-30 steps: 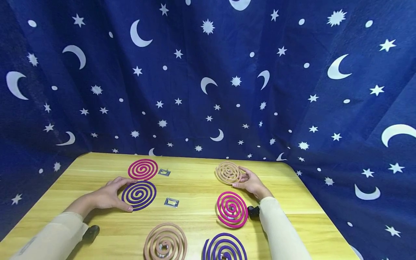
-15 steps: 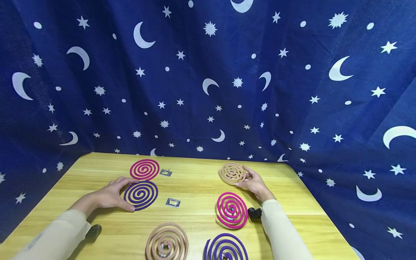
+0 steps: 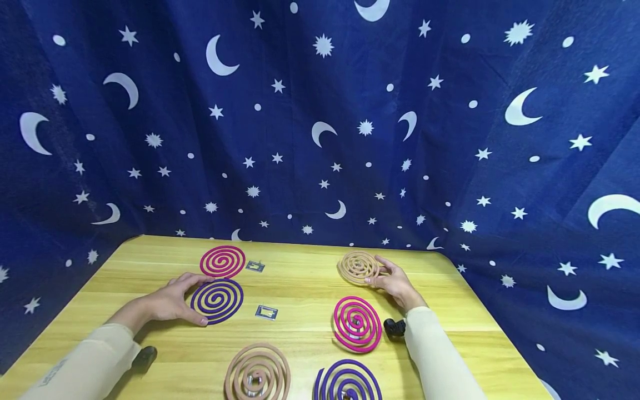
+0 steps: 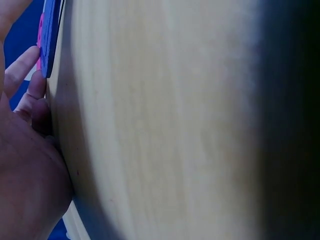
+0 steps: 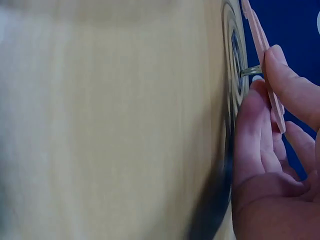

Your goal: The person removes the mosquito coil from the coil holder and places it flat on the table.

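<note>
A tan mosquito coil (image 3: 358, 268) is held at its right edge by my right hand (image 3: 393, 282). The right wrist view shows the thumb (image 5: 287, 82) on one face of the coil and fingers behind it, with a metal prong (image 5: 251, 71) reaching from the table toward the coil. My left hand (image 3: 170, 300) spans a purple mosquito coil (image 3: 217, 300) lying flat, thumb at the near edge and fingers at the far edge. In the left wrist view, fingertips touch the side of the purple coil (image 4: 50, 40).
A magenta coil (image 3: 222, 261) lies behind the purple one, with two flat metal stands (image 3: 255, 266) to their right. A magenta coil (image 3: 356, 324), a tan coil (image 3: 257, 373) and a purple coil (image 3: 347, 383) sit raised on stands. A starry blue curtain (image 3: 300, 111) hangs behind the table (image 3: 300, 289).
The tan coil in my right hand has shifted slightly right and looks a little flatter. My left hand stays at the purple coil. The head view has shifted slightly.
</note>
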Demonstrator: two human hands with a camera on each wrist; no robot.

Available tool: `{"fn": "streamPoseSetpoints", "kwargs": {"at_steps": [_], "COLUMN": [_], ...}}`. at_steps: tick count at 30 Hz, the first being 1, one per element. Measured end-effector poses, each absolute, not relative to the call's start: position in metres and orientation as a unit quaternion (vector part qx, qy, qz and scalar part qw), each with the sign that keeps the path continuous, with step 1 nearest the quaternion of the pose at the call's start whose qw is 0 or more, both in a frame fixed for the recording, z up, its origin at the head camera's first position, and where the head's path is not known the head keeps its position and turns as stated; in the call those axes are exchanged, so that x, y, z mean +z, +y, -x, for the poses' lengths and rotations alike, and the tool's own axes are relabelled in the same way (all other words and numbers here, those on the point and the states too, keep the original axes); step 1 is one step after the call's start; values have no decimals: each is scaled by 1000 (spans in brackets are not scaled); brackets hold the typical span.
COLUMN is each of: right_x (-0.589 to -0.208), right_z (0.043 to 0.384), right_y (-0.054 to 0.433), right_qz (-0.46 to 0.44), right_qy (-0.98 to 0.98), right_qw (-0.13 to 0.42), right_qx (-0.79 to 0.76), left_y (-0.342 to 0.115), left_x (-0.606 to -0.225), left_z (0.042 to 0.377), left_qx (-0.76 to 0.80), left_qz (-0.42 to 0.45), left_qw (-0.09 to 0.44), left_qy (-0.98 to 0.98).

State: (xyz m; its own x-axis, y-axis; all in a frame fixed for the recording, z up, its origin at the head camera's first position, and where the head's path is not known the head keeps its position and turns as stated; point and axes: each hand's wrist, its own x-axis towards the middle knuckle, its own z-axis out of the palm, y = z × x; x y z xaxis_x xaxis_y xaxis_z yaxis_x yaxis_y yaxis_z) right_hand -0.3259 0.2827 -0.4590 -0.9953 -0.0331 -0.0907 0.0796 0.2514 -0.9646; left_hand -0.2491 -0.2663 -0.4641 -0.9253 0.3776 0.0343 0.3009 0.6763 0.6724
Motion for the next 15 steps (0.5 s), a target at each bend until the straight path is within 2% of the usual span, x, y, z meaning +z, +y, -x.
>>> {"fn": "streamPoseSetpoints", "kwargs": {"at_steps": [11,15], "right_x": [-461,-459], "right_z": [328,327], "right_y": [284,283], "right_qz": [-25,-29], "right_qy": [738,727], "right_qw": [66,73], "right_qx": [-671,-683], "left_y": [-271,-270], "left_x": [-473,-470], "left_z": [253,252], "left_qx": [349,351], "left_qz": [-204,-202], "left_qw": [25,31], "left_qy": [914,914]}}
